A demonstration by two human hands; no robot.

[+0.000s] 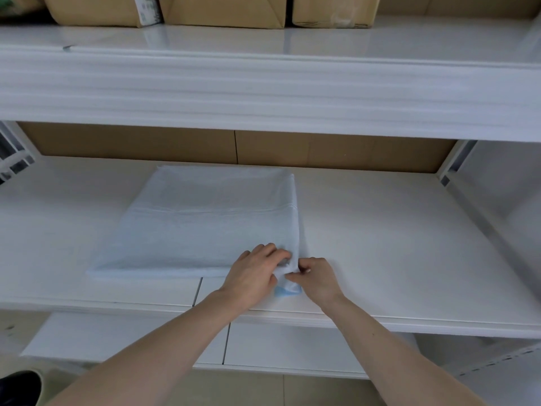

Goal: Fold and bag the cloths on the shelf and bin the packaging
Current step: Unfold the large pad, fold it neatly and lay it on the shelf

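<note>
Two hands at the shelf's point(380, 230) front edge: my left hand point(254, 273) and right hand point(317, 278) both pinch the near right corner of the white cloth point(190, 224). Best practice: align edges squarely before creasing.

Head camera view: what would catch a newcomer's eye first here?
Two bare hands meet at the near right corner of a pale cloth lying flat on the middle white shelf: the left hand and right hand both pinch it. Brown cardboard boxes line the shelf above.
</note>
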